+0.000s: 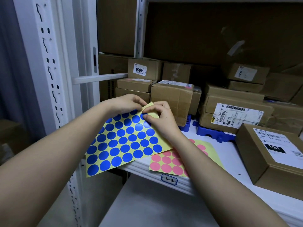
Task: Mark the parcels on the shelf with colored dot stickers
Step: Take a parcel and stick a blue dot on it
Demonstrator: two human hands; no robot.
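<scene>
White shelf (229, 154) with cardboard parcels (175, 97) stacked behind the blue dot sheet (124, 141), the landmark here. A pink dot sheet (167, 163) is laid flat just right of it, partly overlapped. The blue sheet's far corner is pinched by the left hand (124, 102); beside it, the right hand (160, 115) is curled onto the corner dot (144, 115), fingertips touching. The sheet's long axis runs from that corner back toward the person; parcels lie just beyond both hands.
</scene>
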